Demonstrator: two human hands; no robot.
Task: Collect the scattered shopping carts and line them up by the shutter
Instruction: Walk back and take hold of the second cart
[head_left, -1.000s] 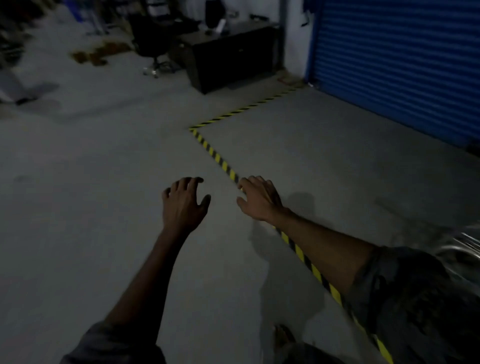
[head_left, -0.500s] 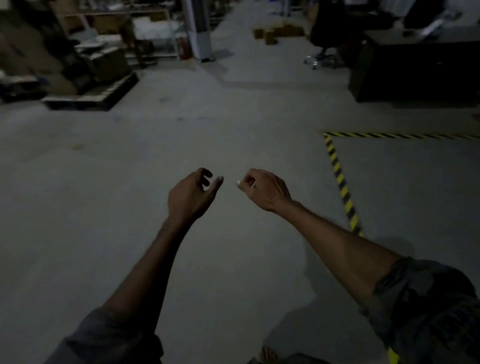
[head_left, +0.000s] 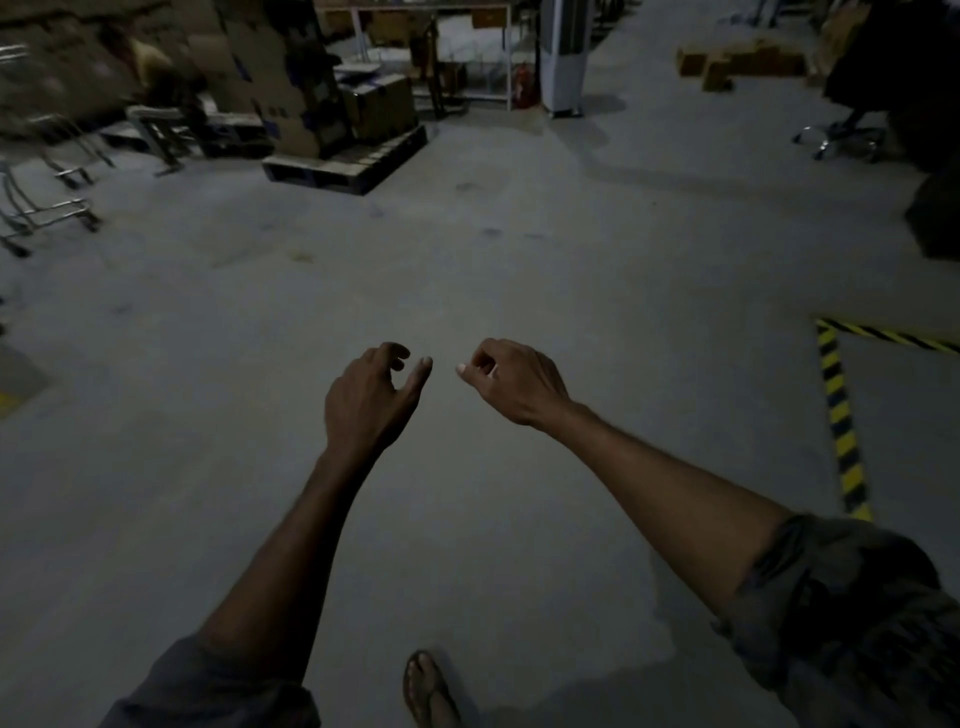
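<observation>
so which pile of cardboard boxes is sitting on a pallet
The tall stack of cardboard boxes at upper left: it stands on a dark pallet. The small brown boxes at upper right lie straight on the floor.
</observation>
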